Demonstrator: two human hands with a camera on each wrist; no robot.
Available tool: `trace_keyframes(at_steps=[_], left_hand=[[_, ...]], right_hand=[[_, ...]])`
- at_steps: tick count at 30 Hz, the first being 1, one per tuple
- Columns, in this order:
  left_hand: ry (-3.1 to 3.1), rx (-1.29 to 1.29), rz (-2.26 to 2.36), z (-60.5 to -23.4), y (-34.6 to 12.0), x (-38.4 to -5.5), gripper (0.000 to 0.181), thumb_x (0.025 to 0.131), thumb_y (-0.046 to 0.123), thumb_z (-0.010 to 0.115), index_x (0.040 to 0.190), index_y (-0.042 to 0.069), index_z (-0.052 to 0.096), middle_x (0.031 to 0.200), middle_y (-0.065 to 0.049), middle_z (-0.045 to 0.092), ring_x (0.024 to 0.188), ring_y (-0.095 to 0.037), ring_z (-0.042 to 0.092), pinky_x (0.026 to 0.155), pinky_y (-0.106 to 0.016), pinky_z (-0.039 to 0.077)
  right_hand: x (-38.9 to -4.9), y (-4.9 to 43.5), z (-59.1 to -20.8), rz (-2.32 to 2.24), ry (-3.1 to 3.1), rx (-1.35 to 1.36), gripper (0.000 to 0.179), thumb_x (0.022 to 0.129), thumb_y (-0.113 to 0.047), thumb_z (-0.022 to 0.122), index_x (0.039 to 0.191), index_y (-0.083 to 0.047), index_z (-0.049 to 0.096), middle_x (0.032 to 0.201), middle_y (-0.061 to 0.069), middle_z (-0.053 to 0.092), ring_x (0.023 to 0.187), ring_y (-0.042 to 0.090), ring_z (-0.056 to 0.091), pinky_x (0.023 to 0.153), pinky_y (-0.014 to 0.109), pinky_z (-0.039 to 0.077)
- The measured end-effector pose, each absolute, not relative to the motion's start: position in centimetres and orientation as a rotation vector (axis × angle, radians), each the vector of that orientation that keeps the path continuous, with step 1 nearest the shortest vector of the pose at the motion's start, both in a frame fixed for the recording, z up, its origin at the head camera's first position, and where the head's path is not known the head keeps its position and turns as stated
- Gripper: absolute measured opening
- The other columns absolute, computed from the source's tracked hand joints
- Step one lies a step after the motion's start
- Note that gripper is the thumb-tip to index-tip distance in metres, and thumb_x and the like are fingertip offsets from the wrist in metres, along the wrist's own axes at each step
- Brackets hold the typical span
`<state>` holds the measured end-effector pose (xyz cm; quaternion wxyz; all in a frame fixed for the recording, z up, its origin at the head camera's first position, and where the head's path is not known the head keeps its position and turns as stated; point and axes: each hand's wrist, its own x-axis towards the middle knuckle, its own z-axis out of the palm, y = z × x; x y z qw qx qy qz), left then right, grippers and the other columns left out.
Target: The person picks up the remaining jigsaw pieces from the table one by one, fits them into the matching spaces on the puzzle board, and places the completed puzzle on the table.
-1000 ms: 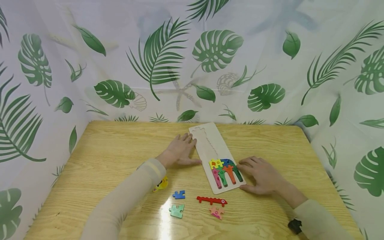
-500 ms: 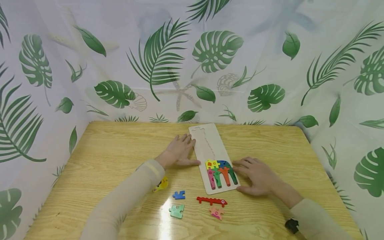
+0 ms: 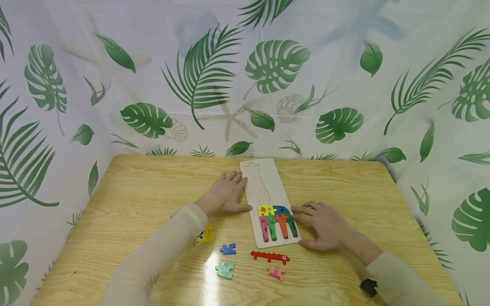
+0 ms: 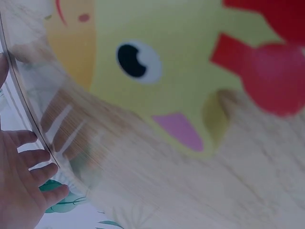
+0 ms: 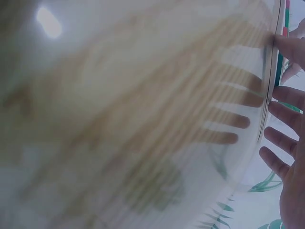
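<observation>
On the table (image 3: 153, 182), my left hand (image 3: 226, 194), fingers (image 3: 240, 207) loosely spread, touches the puzzle board (image 3: 269, 180), whose long axis points away from me, far end leaning left, and my right hand (image 3: 325, 227), likewise relaxed, touches its right edge.

Head view from above, forward and down, wrist views low, close, toward fingers (image 4: 35, 157), sharing the table (image 3: 153, 182)

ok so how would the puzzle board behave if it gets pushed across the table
The puzzle board looks flat and straight-edged, so it should stay fairly stiff. Lying flat on the shiny table, it would probably slide rather than tip. The coloured pieces sit within its outline, so they'd likely travel along.
</observation>
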<state>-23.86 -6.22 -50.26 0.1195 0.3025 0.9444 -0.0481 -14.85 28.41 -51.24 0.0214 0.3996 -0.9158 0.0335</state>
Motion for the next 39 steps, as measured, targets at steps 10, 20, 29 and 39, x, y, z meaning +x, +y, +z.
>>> trace_keyframes(at_steps=[10, 20, 29, 39], left_hand=[[2.731, 0.876, -0.137, -49.8, -6.7, -24.1, 0.102, 0.096, 0.081, 0.045, 0.168, 0.012, 0.024, 0.177, -0.014, 0.022, 0.165, -0.033, 0.022, 0.133, -0.056, 0.023], [2.722, 0.911, -0.125, -49.6, -7.1, -23.9, 0.095, 0.099, 0.074, 0.046, 0.168, 0.011, 0.027, 0.176, -0.014, 0.023, 0.164, -0.034, 0.023, 0.133, -0.055, 0.024], [2.719, 0.928, -0.115, -49.4, -7.2, -24.0, 0.087, 0.102, 0.066, 0.048, 0.167, 0.011, 0.03, 0.175, -0.014, 0.025, 0.164, -0.034, 0.025, 0.133, -0.055, 0.025], [2.687, 0.905, -0.115, -49.8, -7.8, -24.6, 0.089, 0.102, 0.066, 0.048, 0.169, 0.013, 0.024, 0.177, -0.013, 0.019, 0.166, -0.033, 0.02, 0.133, -0.055, 0.023]], right_hand=[[-14.9, 27.6, -51.3, 0.106, -2.843, 1.252, 0.068, 0.088, -0.067, 0.07, 0.136, -0.019, 0.07, 0.15, 0.002, 0.064, 0.131, 0.027, 0.06, 0.11, 0.053, 0.051], [-14.9, 26.5, -50.8, 0.13, -2.913, 1.233, 0.071, 0.088, -0.07, 0.069, 0.137, -0.019, 0.069, 0.15, 0.003, 0.064, 0.135, 0.031, 0.059, 0.113, 0.057, 0.048], [-15.1, 25.8, -50.5, 0.116, -2.954, 1.223, 0.076, 0.088, -0.076, 0.067, 0.138, -0.019, 0.069, 0.15, 0.002, 0.064, 0.137, 0.03, 0.058, 0.115, 0.055, 0.047], [-15.3, 25.1, -50.6, 0.118, -2.905, 1.267, 0.072, 0.088, -0.075, 0.067, 0.135, -0.02, 0.071, 0.147, 0.002, 0.067, 0.136, 0.03, 0.06, 0.113, 0.056, 0.049]])
